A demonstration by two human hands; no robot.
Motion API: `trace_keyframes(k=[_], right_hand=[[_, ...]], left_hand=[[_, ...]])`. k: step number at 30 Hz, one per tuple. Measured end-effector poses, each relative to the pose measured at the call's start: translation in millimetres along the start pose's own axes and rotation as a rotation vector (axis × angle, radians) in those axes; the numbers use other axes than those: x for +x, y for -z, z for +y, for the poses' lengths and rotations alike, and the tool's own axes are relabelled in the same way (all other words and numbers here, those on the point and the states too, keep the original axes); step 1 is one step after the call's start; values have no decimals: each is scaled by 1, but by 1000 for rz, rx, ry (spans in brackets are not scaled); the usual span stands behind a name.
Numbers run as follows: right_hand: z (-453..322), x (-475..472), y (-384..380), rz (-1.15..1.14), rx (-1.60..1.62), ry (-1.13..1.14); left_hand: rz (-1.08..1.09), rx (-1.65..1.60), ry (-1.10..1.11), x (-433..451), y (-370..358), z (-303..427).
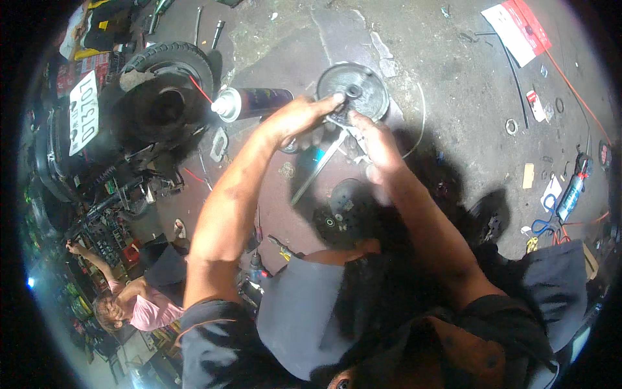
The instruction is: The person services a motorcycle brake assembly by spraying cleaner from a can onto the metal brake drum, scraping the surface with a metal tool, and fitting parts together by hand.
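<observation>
Both my hands hold up a round metal drum brake panel, which has a raised hub at its centre. My left hand grips its near left edge, the thumb lying across the face near the hub. My right hand pinches the near right edge, thumb on the face. A flat metal bar slants down towards me from beneath the panel; how it joins is hidden by my fingers. Just left of my left hand is an aerosol can with a white top and a red straw nozzle.
A motorcycle's rear tyre and licence plate are at left. A dark round part lies near my legs. Scissors, a thin rod and a metal ring lie at right. Another person is at lower left.
</observation>
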State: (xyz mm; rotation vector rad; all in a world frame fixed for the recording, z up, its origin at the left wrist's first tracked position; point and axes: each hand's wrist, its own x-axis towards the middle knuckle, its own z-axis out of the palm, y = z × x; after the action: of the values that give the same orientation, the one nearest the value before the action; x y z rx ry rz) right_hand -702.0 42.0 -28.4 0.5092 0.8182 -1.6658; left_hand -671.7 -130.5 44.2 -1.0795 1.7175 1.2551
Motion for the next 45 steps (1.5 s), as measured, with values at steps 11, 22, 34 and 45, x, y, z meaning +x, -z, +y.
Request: trace_keyframes(k=[11, 22, 34, 45], right_hand=[[-47, -60, -48, -476, -941, 373], [1, -89, -40, -324, -852, 240], [17, -108, -51, -179, -643, 225], [37, -92, -66, 7, -185, 406]], left_hand=[[189, -994, -370, -84, -44, -33], [440, -1156, -312, -105, -94, -83], [587, -1097, -395, -98, -103, -78], [893, -973, -585, -79, -98, -44]])
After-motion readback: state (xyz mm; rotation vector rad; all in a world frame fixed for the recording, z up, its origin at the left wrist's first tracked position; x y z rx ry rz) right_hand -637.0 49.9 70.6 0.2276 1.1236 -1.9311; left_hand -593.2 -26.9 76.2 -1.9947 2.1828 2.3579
